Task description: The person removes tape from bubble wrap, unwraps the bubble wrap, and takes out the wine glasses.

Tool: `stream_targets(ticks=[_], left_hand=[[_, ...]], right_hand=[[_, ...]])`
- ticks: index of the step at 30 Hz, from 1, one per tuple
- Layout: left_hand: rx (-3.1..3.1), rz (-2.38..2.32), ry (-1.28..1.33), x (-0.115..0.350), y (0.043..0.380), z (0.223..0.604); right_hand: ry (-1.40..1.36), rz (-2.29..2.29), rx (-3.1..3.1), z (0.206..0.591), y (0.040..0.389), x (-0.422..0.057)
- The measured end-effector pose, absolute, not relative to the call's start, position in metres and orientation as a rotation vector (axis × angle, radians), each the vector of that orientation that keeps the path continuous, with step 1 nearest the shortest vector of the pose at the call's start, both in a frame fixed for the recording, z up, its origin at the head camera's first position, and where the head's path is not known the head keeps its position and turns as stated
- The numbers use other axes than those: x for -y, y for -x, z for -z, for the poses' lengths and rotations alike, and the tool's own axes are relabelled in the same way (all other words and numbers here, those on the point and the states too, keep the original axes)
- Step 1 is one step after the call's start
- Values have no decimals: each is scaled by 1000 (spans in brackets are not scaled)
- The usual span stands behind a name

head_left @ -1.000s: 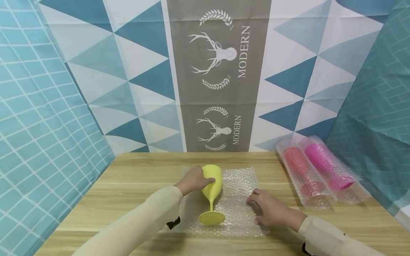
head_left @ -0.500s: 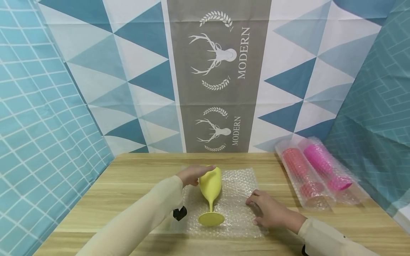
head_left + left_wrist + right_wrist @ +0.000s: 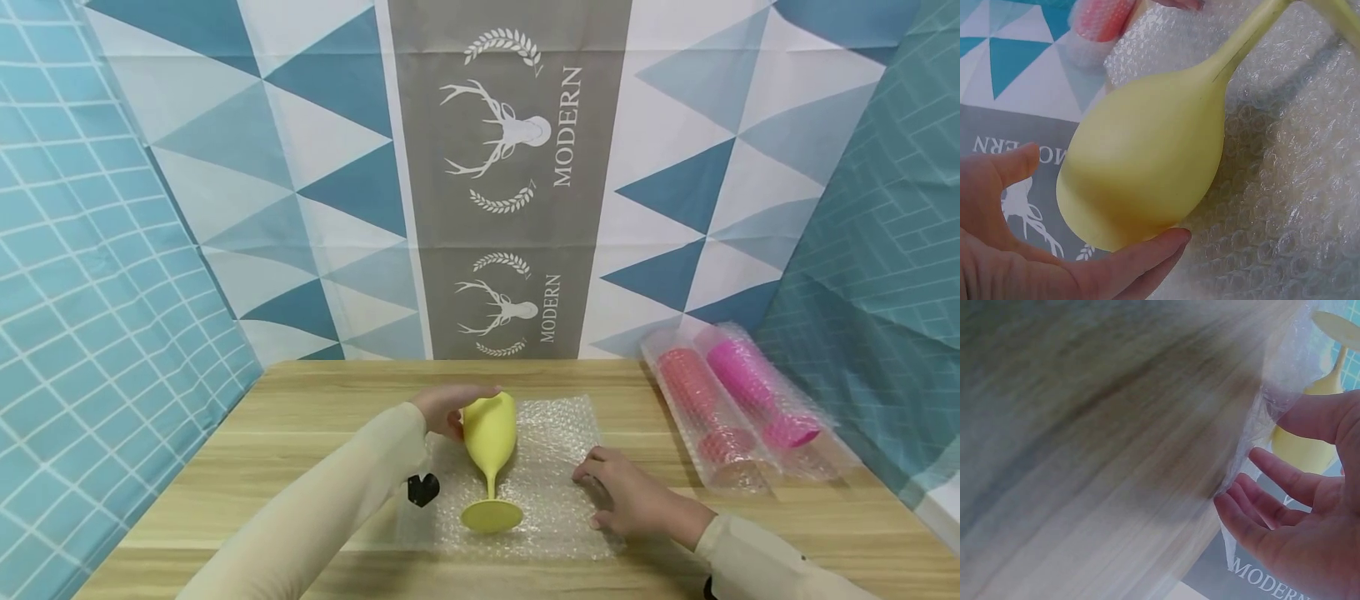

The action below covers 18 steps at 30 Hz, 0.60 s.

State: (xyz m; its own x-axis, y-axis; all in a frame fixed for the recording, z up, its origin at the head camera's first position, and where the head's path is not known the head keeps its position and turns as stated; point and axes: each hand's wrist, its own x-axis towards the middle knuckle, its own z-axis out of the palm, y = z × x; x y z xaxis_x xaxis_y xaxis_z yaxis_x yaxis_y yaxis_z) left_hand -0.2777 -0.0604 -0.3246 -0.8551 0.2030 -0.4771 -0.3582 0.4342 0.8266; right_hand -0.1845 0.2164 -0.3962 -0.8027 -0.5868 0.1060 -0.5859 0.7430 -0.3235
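Observation:
A yellow goblet (image 3: 490, 433) lies on its side on a sheet of bubble wrap (image 3: 558, 450), its foot towards me. My left hand (image 3: 448, 407) is at the mouth end of the bowl. In the left wrist view, the thumb (image 3: 1019, 164) stands apart from the goblet while the other fingers (image 3: 1147, 256) touch the bowl near its rim. My right hand (image 3: 630, 492) rests at the right edge of the bubble wrap. Seen from the right wrist, its fingertips (image 3: 1225, 503) touch that edge, with the thumb spread from them.
Two more goblets in bubble wrap, one red (image 3: 701, 400) and one pink (image 3: 757, 387), lie side by side at the right of the wooden table (image 3: 300, 450). Behind the table hangs a patterned cloth (image 3: 517, 183). Blue tiled cloth (image 3: 97, 317) covers the left side.
My left hand has let go of its hold over the goblet's bowl and shifted to the bowl's far end, its fingers straightening. The right hand stays at the wrap's edge.

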Motion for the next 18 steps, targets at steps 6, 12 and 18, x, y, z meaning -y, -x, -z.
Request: stream_targets(ticks=[6,12,18], left_hand=[[-2170,-1431,199,59,282,327],[-2165,-1426,215,56,287,329],[-2170,-1418,237,55,293,331]], right_hand=[[991,548,-2941,397,184,-217],[998,546,-2946,398,185,-218],[1013,537,-2957,399,186,-218]])
